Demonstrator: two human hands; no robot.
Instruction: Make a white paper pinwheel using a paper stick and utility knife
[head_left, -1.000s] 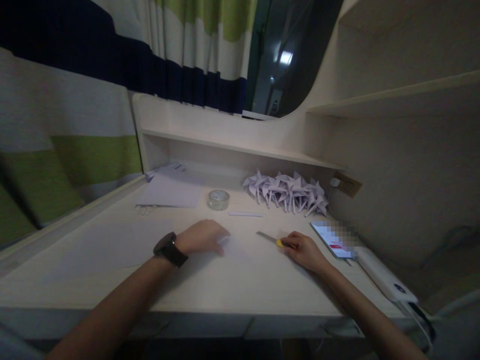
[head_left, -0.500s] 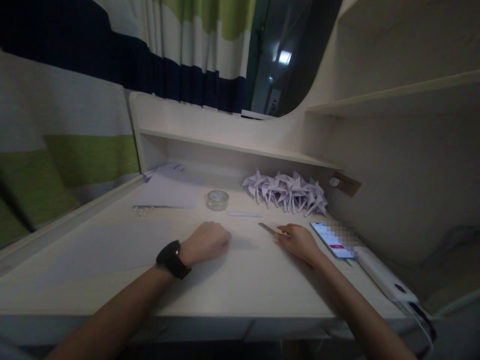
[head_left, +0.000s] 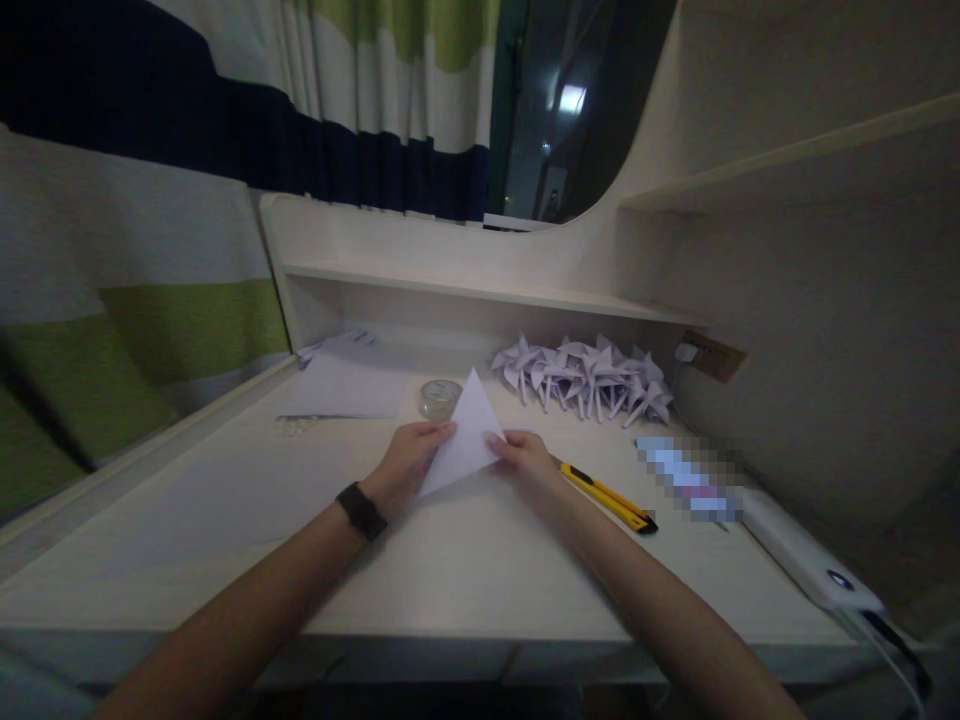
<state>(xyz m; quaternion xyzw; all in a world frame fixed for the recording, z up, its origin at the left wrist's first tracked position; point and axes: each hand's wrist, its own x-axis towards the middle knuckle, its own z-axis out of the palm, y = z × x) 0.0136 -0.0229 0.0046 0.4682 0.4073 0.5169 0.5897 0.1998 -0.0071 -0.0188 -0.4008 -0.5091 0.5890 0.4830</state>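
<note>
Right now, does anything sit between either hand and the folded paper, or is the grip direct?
Nothing visible does. The left hand and right hand both pinch the paper directly at its lower edges, holding it up off the desk. The knife lies on the desk to the right, apart from the paper.

A yellow utility knife (head_left: 609, 495), tape roll (head_left: 439, 397), folded paper pinwheels (head_left: 585, 377), loose sheets (head_left: 346, 385) and power bank (head_left: 806, 562) lie on the counter (head_left: 465, 560).

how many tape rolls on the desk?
1. The tape roll sits on the desk just beyond the left hand, partly hidden behind the paper triangle held by both hands. Others could be hidden.
</note>
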